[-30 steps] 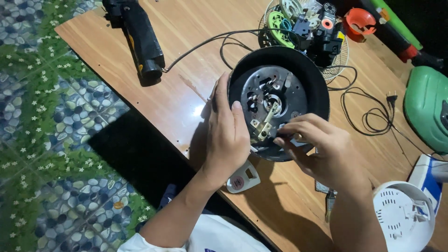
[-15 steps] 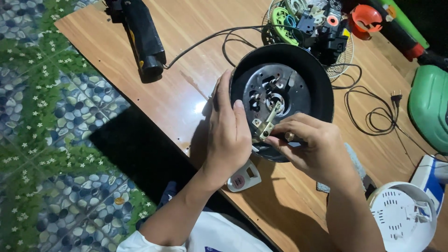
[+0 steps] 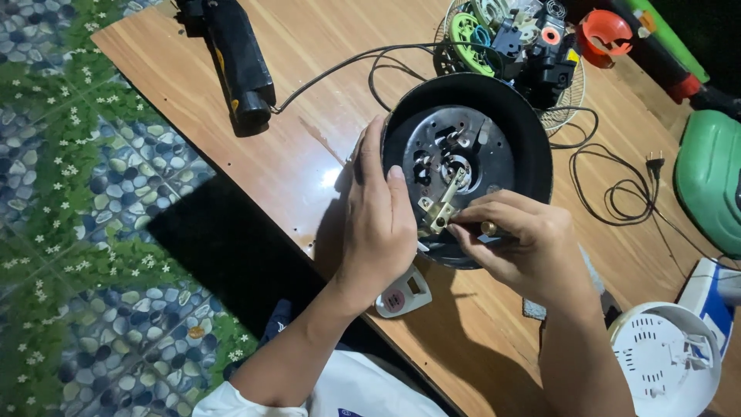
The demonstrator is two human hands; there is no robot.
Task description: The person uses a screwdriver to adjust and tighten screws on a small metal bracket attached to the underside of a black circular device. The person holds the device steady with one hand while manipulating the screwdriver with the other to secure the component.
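A round black appliance body [image 3: 531,150] lies upturned on the wooden table [image 3: 324,100], its metal base plate [image 3: 463,150] with terminals and wires showing. My left hand [image 3: 380,224] wraps the rim on the left side, thumb resting on the plate edge. My right hand [image 3: 515,243] pinches a small tool with a brass-coloured tip [image 3: 488,228] against a cream metal lever part [image 3: 441,207] at the plate's near side. A small white switch panel [image 3: 403,293] hangs below the body near my left wrist.
A black power tool [image 3: 239,62] lies at the far left of the table. A wire fan guard holding coloured parts [image 3: 509,35] sits behind the body. A black cord with plug [image 3: 617,185], a green container [image 3: 710,177] and a white vented cover [image 3: 668,359] are to the right.
My right hand has shifted slightly toward the lever part, fingers closing tighter on the small tool. The left hand keeps its hold on the rim.
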